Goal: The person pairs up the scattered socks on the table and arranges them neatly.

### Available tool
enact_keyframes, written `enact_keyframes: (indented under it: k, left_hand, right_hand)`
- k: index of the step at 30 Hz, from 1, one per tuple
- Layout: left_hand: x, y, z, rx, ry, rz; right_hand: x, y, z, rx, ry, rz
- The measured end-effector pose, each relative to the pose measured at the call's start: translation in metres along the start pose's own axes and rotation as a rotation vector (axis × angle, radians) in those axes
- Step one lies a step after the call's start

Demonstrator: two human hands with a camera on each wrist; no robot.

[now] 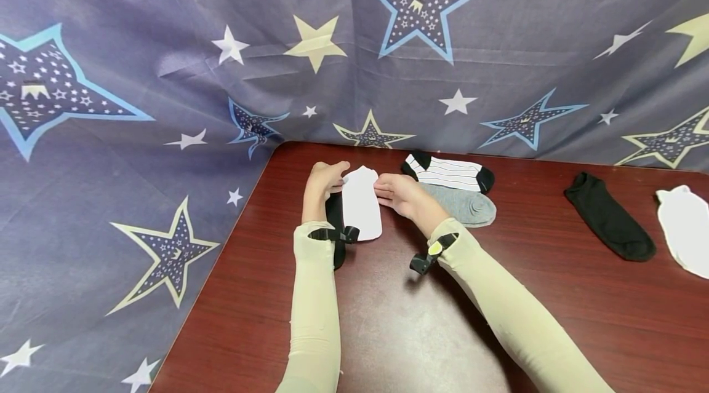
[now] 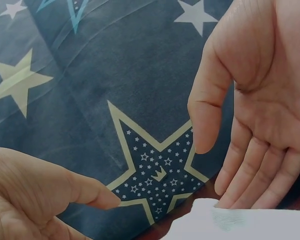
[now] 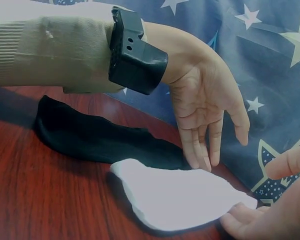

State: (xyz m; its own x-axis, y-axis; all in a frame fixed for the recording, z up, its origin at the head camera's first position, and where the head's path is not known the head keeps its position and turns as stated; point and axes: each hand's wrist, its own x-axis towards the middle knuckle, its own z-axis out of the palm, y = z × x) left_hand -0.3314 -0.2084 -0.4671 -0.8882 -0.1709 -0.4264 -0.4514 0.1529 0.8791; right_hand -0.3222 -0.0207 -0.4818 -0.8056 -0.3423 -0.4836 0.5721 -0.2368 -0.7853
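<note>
A white ankle sock (image 1: 361,205) lies flat on the table between my two hands. My left hand (image 1: 324,185) is at its left side; in the right wrist view its straight fingers (image 3: 196,147) reach down to the white sock's edge near a black sock (image 3: 105,135). My right hand (image 1: 407,197) is on the other side, its fingertips touching the white sock's edge. In the left wrist view the right hand's fingers (image 2: 262,172) are straight. In the head view, my left forearm partly hides the black sock beside the white one.
A striped white sock (image 1: 451,173) with black ends and a grey sock (image 1: 462,202) lie together right of my right hand. Farther right are another black sock (image 1: 609,218) and a white sock (image 1: 687,230). Star-printed cloth (image 1: 310,91) borders the table's back and left.
</note>
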Motion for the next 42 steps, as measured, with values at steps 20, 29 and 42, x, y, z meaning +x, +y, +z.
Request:
enact_keyframes:
  k: [20,29,42]
  left_hand:
    - [0.007,-0.001,0.008,-0.053,-0.056,-0.063]
    - [0.004,-0.002,0.006,0.046,-0.090,-0.048]
    - [-0.002,0.005,-0.003,0.033,-0.209,0.017]
  right_hand:
    - [0.003,0.003,-0.002,0.070,0.016,0.013]
    - [0.005,0.002,-0.004,0.050,0.020,-0.011]
    - [0.002,0.002,-0.012,-0.112,-0.050,-0.040]
